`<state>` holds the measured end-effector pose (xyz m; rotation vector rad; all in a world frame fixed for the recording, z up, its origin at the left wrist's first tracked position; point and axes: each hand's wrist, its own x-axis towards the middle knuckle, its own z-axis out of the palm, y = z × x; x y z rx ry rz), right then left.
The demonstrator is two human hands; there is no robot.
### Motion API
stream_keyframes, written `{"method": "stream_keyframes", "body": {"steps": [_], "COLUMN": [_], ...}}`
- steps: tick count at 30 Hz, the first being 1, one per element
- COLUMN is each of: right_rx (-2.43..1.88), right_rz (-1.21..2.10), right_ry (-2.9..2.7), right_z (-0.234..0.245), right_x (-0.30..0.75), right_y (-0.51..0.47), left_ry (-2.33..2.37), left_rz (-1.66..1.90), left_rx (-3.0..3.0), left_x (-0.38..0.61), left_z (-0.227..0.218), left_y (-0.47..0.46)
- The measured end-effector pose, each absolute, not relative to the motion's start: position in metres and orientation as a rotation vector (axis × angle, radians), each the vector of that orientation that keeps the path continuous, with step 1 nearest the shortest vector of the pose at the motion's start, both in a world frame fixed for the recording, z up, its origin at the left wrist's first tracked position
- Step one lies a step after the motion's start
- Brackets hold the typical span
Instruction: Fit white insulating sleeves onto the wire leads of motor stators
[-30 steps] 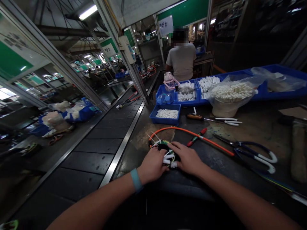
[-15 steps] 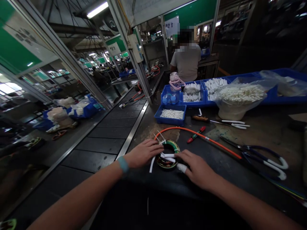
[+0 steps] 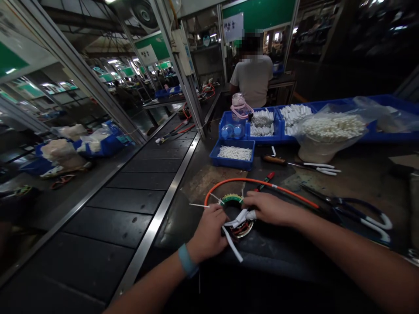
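White sleeved leads [image 3: 241, 216] pinched by our right hand [image 3: 266, 208] | left hand [image 3: 209, 231] grips stator ring [image 3: 236, 214] | we should keep it flat on table [image 3: 327, 244].

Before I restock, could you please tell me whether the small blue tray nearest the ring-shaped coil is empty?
Not empty: the small blue tray holds a thin layer of white sleeves across its floor.

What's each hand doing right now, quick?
Left hand: closed on the wound ring's near edge.
Right hand: pinching its white sleeves.
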<state>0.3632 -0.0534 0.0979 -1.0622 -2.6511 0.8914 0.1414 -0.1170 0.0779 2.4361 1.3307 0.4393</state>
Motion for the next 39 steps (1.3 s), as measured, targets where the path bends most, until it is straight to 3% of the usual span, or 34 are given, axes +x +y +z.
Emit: {"method": "stream_keyframes", "body": {"steps": [4, 10, 20, 27, 31, 39], "right_rx": [-1.055, -1.139, -0.900, -0.991, -0.899, -0.743], "right_rz": [0.884, 0.667, 0.393, 0.596, 0.627, 0.256], "right_ry": [-2.679, -2.571, -2.387, -2.356, -2.284, -2.205], "right_z": [0.099, 0.093, 0.065, 0.082, 0.078, 0.032], "right_x": [0.351, 0.357, 0.342, 0.336, 0.341, 0.332], "right_y": [-0.044, -0.075, -0.138, -0.099, -0.100, -0.165], "left_ry": [1.509, 1.297, 1.229, 1.478, 1.318, 1.394], "left_rz": [0.606, 0.645, 0.670, 0.649, 0.481, 0.725], "left_rx": [2.330, 2.162, 2.270, 2.205, 2.193, 2.176], "left_x": [0.149, 0.133, 0.134, 0.146, 0.138, 0.140], "left_z": [0.073, 0.076, 0.077, 0.081, 0.093, 0.067], "left_y": [-0.135, -0.138, -0.140, -0.132, -0.128, -0.142]}}
